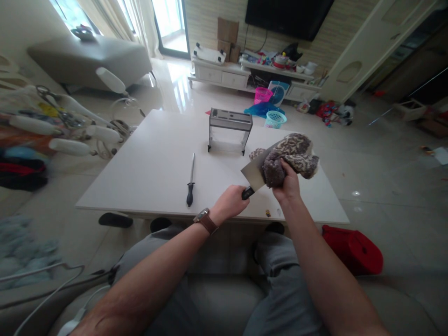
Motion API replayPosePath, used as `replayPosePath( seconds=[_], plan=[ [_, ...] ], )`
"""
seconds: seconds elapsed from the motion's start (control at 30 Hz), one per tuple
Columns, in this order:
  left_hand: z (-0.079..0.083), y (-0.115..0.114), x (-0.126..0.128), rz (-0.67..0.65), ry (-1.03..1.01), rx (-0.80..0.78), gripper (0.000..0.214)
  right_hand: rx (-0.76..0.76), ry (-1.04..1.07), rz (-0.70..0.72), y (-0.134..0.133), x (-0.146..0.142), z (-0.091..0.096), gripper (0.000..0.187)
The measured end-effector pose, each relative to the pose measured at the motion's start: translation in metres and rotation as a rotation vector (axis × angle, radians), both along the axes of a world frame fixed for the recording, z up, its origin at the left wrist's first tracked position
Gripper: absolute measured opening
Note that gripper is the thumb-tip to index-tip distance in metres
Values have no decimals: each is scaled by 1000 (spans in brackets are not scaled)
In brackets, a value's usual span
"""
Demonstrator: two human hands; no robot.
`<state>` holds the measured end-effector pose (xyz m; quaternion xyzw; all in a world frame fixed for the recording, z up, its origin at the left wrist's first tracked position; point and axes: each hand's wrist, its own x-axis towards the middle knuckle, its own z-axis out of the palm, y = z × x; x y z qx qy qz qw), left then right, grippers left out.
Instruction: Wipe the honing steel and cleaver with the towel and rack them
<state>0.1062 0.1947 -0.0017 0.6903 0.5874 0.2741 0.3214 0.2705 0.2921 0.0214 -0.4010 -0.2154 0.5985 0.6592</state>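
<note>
My left hand (234, 203) is closed around the black handle of a cleaver (255, 175), whose broad metal blade points up and to the right. A fluffy brown and white cloth (294, 151) is bunched in my right hand (289, 184), pressed against the blade and hiding its far part. Both are held over the right side of the white table (154, 154). To the left, a honing steel (191, 186) with a black handle lies on the tabletop. Farther back stands a grey, framed rack-like holder (230, 121) on dark feet.
Small bits, one of them yellow and black (268, 213), lie near the table's front edge. A red container (353, 249) stands on the floor at the right. Beyond the table are a mint basket (275, 119) and a pink basket (262, 95). A lamp with white shades (110, 80) is at the left.
</note>
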Motion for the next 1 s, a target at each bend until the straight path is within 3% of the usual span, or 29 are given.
replayPosePath(
  seconds=[0.2,0.37,0.57,0.87,1.0],
  plan=[
    [-5,5,1,97,-70,-12,16,6,-98,49,-32,-47,-6,33],
    [-7,7,-2,128,-91,22,19,-12,-137,66,-39,-57,-13,38],
    [4,5,0,86,-94,-14,15,14,-116,18,-30,-46,-9,36],
    [1,-2,0,-7,-13,22,18,40,-49,-60,13,12,-6,29],
    [-1,-1,0,1,-15,23,17,19,-41,-23,6,6,-8,30]
  ],
)
